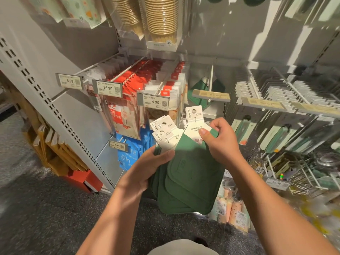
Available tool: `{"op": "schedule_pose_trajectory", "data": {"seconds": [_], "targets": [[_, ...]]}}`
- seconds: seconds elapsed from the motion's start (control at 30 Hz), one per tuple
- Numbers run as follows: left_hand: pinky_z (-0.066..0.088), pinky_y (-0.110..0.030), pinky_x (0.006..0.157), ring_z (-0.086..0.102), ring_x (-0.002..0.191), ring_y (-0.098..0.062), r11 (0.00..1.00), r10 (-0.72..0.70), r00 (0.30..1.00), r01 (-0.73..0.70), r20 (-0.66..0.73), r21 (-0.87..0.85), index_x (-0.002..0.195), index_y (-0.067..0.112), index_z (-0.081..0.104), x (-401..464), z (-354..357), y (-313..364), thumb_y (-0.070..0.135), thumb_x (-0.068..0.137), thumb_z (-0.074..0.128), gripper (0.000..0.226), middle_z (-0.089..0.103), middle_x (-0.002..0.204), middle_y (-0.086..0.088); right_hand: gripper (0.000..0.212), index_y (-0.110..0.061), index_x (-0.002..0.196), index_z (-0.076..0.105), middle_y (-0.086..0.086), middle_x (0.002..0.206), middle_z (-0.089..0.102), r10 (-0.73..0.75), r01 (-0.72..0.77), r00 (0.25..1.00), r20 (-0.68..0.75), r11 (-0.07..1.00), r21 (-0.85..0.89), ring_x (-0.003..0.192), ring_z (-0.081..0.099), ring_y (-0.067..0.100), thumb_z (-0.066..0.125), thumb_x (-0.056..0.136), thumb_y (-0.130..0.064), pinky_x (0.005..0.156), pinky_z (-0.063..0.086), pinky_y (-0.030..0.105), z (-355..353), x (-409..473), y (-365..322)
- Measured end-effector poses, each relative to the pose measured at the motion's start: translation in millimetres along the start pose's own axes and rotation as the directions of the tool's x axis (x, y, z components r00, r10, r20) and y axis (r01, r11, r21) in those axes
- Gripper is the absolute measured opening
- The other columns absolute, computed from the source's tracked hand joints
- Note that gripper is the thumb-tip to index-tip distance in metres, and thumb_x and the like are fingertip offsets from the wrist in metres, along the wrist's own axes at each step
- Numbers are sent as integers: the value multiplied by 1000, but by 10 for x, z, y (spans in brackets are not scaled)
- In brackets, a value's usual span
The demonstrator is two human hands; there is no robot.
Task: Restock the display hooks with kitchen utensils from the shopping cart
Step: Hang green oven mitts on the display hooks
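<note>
An open gap runs to the hook above the green mats, bounded left by packed white packets, right by crowded utensil cards, its price tag across the front.
</note>
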State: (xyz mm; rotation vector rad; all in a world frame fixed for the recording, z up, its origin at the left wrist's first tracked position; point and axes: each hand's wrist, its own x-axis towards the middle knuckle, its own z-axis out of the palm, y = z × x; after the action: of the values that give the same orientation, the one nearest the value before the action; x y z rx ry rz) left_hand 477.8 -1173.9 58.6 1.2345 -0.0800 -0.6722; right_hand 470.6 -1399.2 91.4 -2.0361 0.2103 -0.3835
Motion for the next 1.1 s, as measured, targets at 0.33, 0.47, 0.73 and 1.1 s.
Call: {"op": "schedule_pose_trajectory", "data": {"seconds": [0.33,0.47,0.73,1.1], "targets": [[63,-38,79,76,87,-30,998,-47,994,42,-98,-51,92,10,82,-41,82,-71,28,66,94,34,77,104,-22,22,-20,87,51,-5,92,70,90,-119,985,149,972,202,87,63,17,70,97,-15,72,44,33,-107,-74,205],[62,-38,80,76,90,-31,999,-49,991,49,-124,-7,89,13,83,-50,107,-63,30,66,91,30,77,105,-21,21,-20,87,52,-7,79,73,111,-152,978,175,959,241,73,65,15,70,96,-16,64,47,31,-120,-108,185],[59,-46,93,75,96,-33,994,-11,987,27,-163,101,108,7,76,-23,139,-43,40,67,85,54,77,107,-20,30,-19,82,48,-3,67,51,-16,-11,957,289,996,92,58,40,11,75,94,-21,51,32,29,-64,-141,89],[59,-44,90,77,90,-29,999,-20,979,28,-202,35,103,12,77,-14,75,-34,40,66,87,48,79,104,-16,24,-15,85,54,-9,88,59,15,58,914,404,984,-168,77,53,6,75,93,-22,60,38,18,-105,-95,87]]}}
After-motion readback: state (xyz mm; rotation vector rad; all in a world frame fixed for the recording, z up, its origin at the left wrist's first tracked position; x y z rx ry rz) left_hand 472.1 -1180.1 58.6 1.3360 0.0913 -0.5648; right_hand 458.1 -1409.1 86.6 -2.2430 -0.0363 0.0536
